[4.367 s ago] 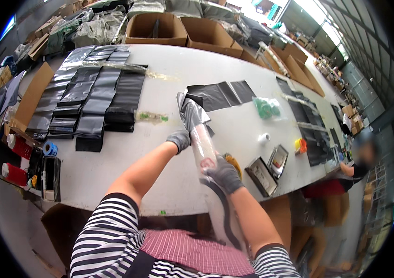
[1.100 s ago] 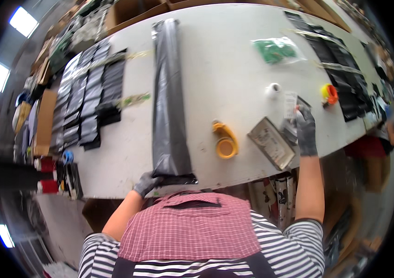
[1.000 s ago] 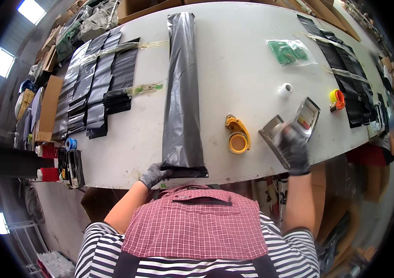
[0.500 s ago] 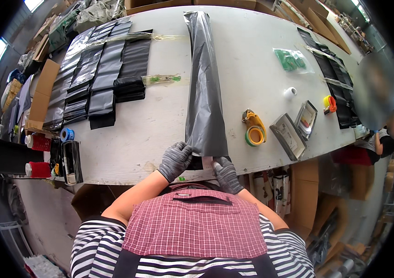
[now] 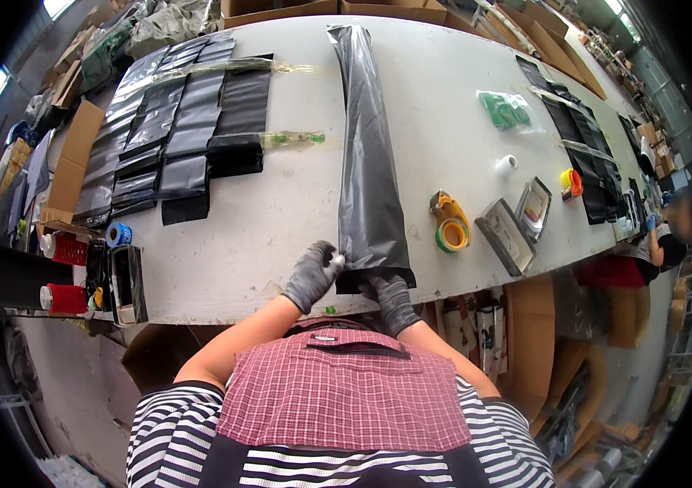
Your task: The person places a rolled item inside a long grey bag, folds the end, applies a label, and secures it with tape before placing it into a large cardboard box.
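Observation:
A long dark grey plastic bag (image 5: 368, 154) lies lengthwise on the white table (image 5: 281, 220), its near end at the front edge. My left hand (image 5: 312, 275), in a grey glove, pinches the bag's near left corner. My right hand (image 5: 390, 298), also gloved, grips the bag's near end from below at the table edge. Whether something is inside the bag cannot be seen.
Rows of black bags (image 5: 168, 138) lie taped down at the left. A yellow tape dispenser (image 5: 450, 228), two small metal trays (image 5: 505, 236), a white tape roll (image 5: 507, 164) and a green packet (image 5: 507, 109) lie at the right. Cardboard boxes (image 5: 281, 8) line the far edge. Another person (image 5: 671, 236) stands far right.
The long bag was laid flat on the table. My right hand came back from the metal trays to the bag's near end, joining my left hand there.

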Available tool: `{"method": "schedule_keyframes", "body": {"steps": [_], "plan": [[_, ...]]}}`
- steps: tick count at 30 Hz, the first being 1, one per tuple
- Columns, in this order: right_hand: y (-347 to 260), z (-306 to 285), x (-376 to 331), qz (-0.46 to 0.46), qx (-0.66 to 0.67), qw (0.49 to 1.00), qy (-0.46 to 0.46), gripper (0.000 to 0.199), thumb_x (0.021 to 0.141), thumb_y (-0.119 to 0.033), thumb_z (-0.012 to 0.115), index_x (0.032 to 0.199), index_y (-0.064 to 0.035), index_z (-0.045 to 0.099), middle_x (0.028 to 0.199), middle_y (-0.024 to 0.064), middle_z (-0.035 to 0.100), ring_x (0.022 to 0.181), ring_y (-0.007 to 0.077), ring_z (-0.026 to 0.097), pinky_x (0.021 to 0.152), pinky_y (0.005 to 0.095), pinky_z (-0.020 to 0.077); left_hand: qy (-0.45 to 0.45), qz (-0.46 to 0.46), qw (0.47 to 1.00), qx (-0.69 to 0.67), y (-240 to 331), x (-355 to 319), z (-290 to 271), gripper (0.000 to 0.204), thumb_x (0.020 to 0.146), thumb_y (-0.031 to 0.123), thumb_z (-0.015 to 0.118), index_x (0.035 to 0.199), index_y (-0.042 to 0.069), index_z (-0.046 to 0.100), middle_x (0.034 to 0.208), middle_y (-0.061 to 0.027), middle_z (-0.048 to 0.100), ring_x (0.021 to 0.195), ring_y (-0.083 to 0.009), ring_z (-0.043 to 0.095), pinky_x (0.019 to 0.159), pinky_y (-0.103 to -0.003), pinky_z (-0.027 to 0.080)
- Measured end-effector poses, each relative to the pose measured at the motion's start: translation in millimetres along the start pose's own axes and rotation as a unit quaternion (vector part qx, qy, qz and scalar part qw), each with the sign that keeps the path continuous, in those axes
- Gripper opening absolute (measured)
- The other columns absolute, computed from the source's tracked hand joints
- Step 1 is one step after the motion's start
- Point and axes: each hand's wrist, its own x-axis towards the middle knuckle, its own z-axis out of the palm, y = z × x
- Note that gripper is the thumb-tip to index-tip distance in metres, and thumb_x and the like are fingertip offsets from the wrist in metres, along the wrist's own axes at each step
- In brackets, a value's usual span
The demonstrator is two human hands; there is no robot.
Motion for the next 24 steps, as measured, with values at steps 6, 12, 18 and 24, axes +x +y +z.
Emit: {"method": "schedule_keyframes", "body": {"steps": [6, 12, 18, 24], "plan": [[-29.8, 7.9, -24.8, -0.153, -0.248, 0.956, -0.038, 0.024, 0.088, -0.011, 0.067, 0.110, -0.0033, 0.067, 0.096, 0.0143, 0.071, 0.085, 0.0281, 0.068, 0.078, 0.0335, 0.0535, -0.183, -0.289, 0.920, -0.191, -26.6, 26.1, 2.7, 0.036, 0.092, 0.029, 0.067, 0.110, -0.002, 0.064, 0.089, -0.0118, 0.069, 0.076, -0.0188, 0.067, 0.059, -0.031, 0.056], [-45.4, 18.2, -15.6, -0.282, -0.338, 0.894, -0.079, 0.020, 0.083, -0.013, 0.069, 0.102, -0.0071, 0.069, 0.097, 0.0121, 0.067, 0.090, 0.0303, 0.064, 0.080, 0.0390, 0.0518, -0.188, -0.321, 0.897, -0.238, -29.4, 24.3, 3.4, 0.028, 0.093, 0.024, 0.066, 0.105, -0.001, 0.065, 0.084, -0.0110, 0.070, 0.068, -0.0202, 0.068, 0.054, -0.028, 0.058], [-54.3, 12.9, -17.9, -0.328, -0.330, 0.882, -0.076, 0.009, 0.085, -0.011, 0.067, 0.091, -0.0058, 0.065, 0.088, 0.0121, 0.064, 0.082, 0.0314, 0.064, 0.073, 0.0398, 0.0520, -0.183, -0.310, 0.899, -0.251, -20.9, 21.1, 3.6, 0.025, 0.094, 0.021, 0.065, 0.103, -0.002, 0.064, 0.083, -0.0105, 0.070, 0.068, -0.0196, 0.068, 0.054, -0.029, 0.058], [-57.8, -68.4, -72.5, -0.363, -0.417, 0.829, -0.082, 0.011, 0.084, -0.011, 0.066, 0.093, -0.0071, 0.064, 0.091, 0.0116, 0.062, 0.087, 0.0311, 0.062, 0.075, 0.0390, 0.0519, -0.178, -0.289, 0.916, -0.213, -13.2, 18.5, 7.7, 0.020, 0.095, 0.017, 0.062, 0.100, -0.001, 0.063, 0.083, -0.0102, 0.070, 0.071, -0.0190, 0.069, 0.059, -0.028, 0.057]]}}
